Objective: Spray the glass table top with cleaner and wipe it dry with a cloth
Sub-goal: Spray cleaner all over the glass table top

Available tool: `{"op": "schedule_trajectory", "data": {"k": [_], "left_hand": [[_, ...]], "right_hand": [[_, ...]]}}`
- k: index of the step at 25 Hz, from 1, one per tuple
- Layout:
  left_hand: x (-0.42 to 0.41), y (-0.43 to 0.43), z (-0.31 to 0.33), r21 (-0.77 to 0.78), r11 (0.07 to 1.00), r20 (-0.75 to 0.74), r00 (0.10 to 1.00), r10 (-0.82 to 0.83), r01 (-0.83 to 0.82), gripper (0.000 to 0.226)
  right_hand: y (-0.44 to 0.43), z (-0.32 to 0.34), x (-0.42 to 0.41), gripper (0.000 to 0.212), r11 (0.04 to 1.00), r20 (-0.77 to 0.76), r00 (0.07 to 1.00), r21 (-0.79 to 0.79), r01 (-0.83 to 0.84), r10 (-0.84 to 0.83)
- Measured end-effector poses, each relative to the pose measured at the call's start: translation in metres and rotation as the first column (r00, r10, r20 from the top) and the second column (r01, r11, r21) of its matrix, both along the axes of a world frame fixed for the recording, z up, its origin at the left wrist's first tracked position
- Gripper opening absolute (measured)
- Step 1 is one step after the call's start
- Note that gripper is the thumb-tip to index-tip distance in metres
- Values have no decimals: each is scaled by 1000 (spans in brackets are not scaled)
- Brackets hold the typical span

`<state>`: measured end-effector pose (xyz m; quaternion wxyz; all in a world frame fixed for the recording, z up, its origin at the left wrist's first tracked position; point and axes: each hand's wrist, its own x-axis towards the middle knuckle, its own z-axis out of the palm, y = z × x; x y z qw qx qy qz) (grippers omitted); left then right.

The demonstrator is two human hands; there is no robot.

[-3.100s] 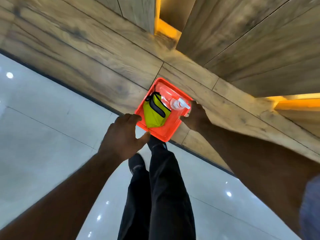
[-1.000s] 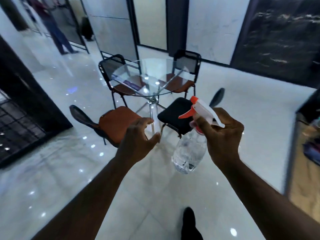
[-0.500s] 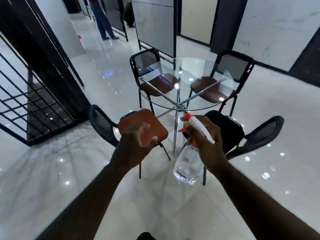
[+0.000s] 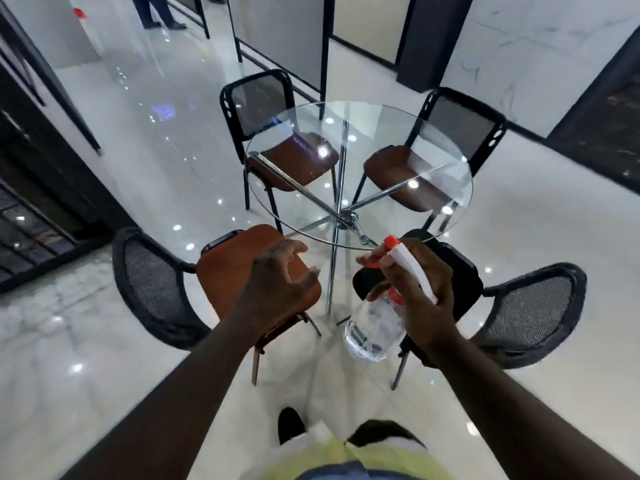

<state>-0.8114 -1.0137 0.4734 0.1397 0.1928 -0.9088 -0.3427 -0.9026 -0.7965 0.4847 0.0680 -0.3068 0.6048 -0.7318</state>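
A round glass table top [image 4: 381, 133] on chrome legs stands just ahead of me. My right hand [image 4: 420, 292] grips a clear spray bottle [image 4: 372, 329] with a white and orange trigger head, held low in front of the table's near edge, nozzle toward the glass. My left hand [image 4: 277, 289] hovers empty beside it, fingers loosely curled and apart, over a brown chair seat. A yellow-green cloth [image 4: 332, 452] shows at the bottom edge near my waist.
Several black mesh chairs surround the table: a brown-seated one at near left [image 4: 221, 271], a black-seated one at near right [image 4: 526, 313], two more behind [image 4: 263, 98]. A person's legs [image 4: 152, 12] stand far back left. A dark metal gate [image 4: 27, 220] lies left.
I have walked closer to the table; it now fills the view's middle. The bottle stays in my right hand, and my left hand stays empty.
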Motion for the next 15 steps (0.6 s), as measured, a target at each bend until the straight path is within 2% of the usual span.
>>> {"op": "schedule_trajectory", "data": {"k": [4,10,13,15], "left_hand": [[-56,-32,-14,32,998,65,997,-53,51,44],[-135,-75,-56,14,998,199,978,-60,58,44],[-172,-86,-86,-1,994,386,916,-104,113,59],[-192,-95,-107,7,986,534,833,-143,165,72]], "right_hand": [[-29,-21,-46,23,989,88,992,124,84,-95],[-60,-78,-132,23,942,185,972,325,81,-147],[-65,-106,-171,10,896,201,966,440,60,-163],[-69,-124,-195,12,844,179,972,536,33,-152]]}}
